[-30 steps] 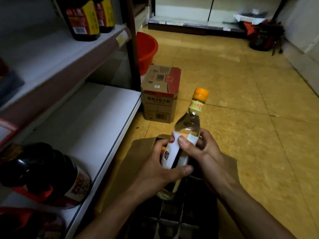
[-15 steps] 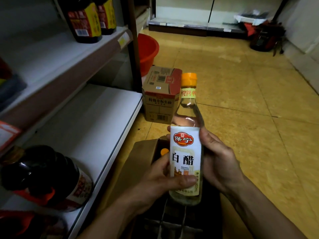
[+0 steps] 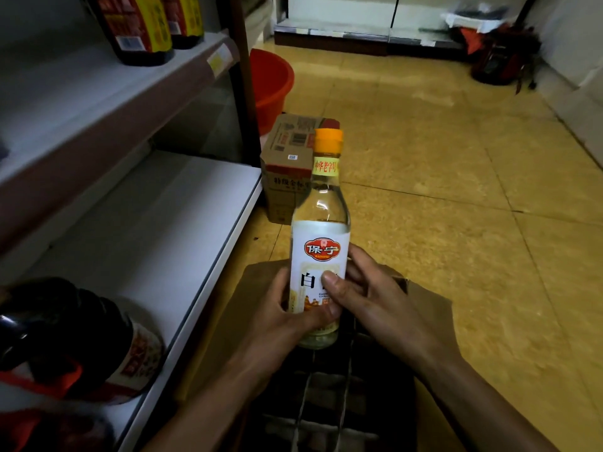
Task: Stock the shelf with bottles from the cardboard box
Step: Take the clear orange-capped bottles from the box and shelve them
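Lower shelf [image 3: 156, 223], white, runs down the left of the frame. Dark bottles [image 3: 65, 337] sit at its near end, lower left, and more dark bottles [image 3: 140, 24] stand on the shelf above, upper left. Open cardboard box [image 3: 424, 308] at bottom centre, dividers showing under the hands. A shut carton [image 3: 287, 141] and a red bucket [image 3: 270, 79] stand on the floor beyond it, centre frame. Clear bottle [image 3: 321, 223] with a white label, centre frame: upright, label to the camera, base just above the box dividers, apart from the shelf. Change over the last second: it was tilted and low in the box mouth, label turned aside; now it stands straight and higher, out of the box. Left hand [image 3: 274, 324]: grip closed round the lower body, thumb across the foot of the label. Right hand [image 3: 381, 305]: grip closed round the middle from the right, thumb now on the label front, where half a second ago that hand held only side and back. Orange cap [image 3: 328, 140] is on. Judgement: extraction looks done. What remains is the carry leftward onto the white stretch of shelf beyond the dark bottles.
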